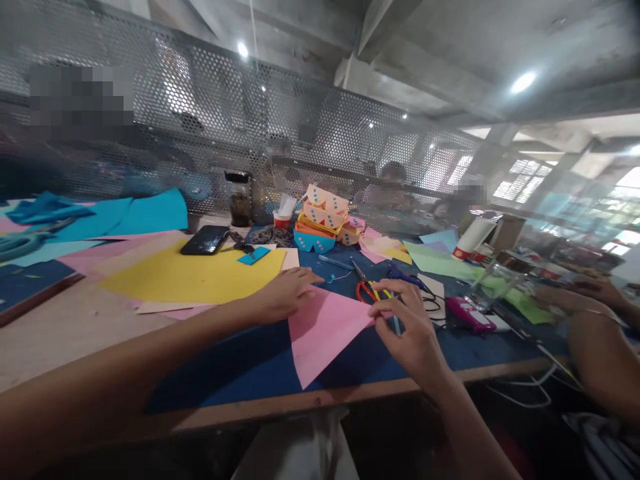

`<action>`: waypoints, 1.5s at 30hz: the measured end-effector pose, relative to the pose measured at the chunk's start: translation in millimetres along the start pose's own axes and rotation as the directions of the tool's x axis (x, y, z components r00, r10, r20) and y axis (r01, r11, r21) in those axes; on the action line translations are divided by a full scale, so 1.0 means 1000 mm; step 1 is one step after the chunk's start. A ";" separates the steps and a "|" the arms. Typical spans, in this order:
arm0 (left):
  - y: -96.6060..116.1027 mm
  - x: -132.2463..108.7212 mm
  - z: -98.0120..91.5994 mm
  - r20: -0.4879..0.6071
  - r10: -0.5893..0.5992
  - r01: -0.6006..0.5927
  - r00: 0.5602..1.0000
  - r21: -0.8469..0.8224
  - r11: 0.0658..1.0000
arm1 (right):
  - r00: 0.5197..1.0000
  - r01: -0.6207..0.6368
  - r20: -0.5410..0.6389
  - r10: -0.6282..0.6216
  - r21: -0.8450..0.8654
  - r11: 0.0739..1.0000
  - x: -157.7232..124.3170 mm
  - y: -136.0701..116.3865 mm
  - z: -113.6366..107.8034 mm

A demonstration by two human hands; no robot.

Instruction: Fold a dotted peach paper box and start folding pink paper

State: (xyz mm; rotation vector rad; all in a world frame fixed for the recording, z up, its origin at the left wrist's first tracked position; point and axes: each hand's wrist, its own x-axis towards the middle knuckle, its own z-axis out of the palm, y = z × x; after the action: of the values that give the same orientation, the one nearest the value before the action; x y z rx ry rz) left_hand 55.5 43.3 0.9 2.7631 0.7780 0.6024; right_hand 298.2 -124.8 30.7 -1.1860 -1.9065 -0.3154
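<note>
A pink paper sheet (pixel 325 333) lies on the blue table mat (pixel 225 373), one corner pointing toward the front edge. My left hand (pixel 286 293) rests on its upper left corner, fingers stretched out and lying flat. At the right corner, my right hand (pixel 406 327) pinches the sheet between thumb and fingertip. Just behind that hand are red-handled scissors (pixel 366 291) and something with yellow handles, partly covered by the fingers. Yellow paper (pixel 200 270) lies left of my left hand.
Behind are a phone (pixel 205 240), a dark jar (pixel 239 200), a red cup (pixel 283 219) and stacked paper pieces (pixel 323 217). Blue scissors (pixel 30 241) lie far left. Rightward are a pink device (pixel 470 315), a glass jar (pixel 500 280) and another person's arm (pixel 595 333).
</note>
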 end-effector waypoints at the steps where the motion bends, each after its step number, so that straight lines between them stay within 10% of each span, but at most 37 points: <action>1: 0.001 0.005 0.006 0.026 0.007 -0.008 1.000 0.003 1.000 | 1.000 -0.001 -0.012 0.001 0.004 1.000 -0.003 0.001 0.000; 10: 0.017 0.025 0.013 0.072 0.037 -0.035 0.997 -0.032 0.999 | 0.992 -0.117 -0.054 0.116 -0.016 0.993 -0.030 0.006 -0.009; 21: 0.043 0.034 -0.078 0.050 -0.128 0.134 0.991 -0.141 0.981 | 0.930 -0.271 -0.217 0.296 0.138 0.952 -0.012 0.016 -0.012; 32: 0.030 -0.024 -0.113 0.140 -0.358 0.384 0.923 -0.298 0.874 | 0.836 -0.504 0.128 0.533 0.562 0.656 0.033 0.028 0.031; 45: 0.038 -0.067 -0.118 0.327 -0.417 0.518 0.848 -0.677 0.523 | 0.890 -0.431 0.072 0.450 0.456 0.779 0.064 0.008 0.052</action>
State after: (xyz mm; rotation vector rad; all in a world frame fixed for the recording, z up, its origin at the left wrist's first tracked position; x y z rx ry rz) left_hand -31.2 -14.1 95.8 1.6964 0.9291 0.4737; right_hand 265.2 -50.3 45.7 -1.2325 -1.4840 0.3555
